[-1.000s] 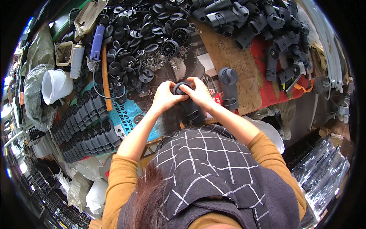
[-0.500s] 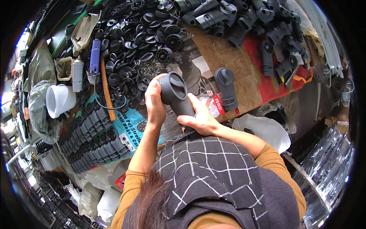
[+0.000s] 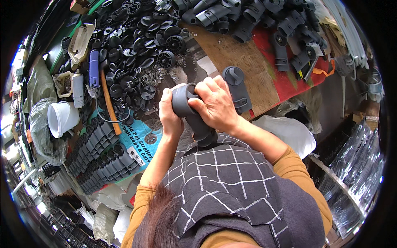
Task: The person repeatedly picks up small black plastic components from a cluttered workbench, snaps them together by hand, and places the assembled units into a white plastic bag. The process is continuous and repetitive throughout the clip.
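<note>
A dark grey plastic tube-shaped joint fitting (image 3: pixel 198 127) is held just above my lap, its wide round end up and its narrow end against the checked apron. My left hand (image 3: pixel 170 112) wraps around the far-left side of the round end. Over its open face, my right hand (image 3: pixel 218 103) has curled fingers and thumb gripping the round cap (image 3: pixel 191 92) set in that end. Much of the cap is hidden by those fingers. Beyond my right hand, a similar fitting with a capped round end (image 3: pixel 233 76) lies on the bench.
Loose black caps and wheels (image 3: pixel 144 43) heap at the back left, beside small metal springs (image 3: pixel 159 74). More grey fittings (image 3: pixel 213 16) pile at the back. Rows of fittings (image 3: pixel 97 142), a hammer (image 3: pixel 109 103), a spray can (image 3: pixel 77 89) and a white bucket (image 3: pixel 62 118) are leftward.
My right hand has moved from the fitting's narrow body up to the cap and closed on it. The fitting has tilted, while my left hand keeps hold of the round end.
</note>
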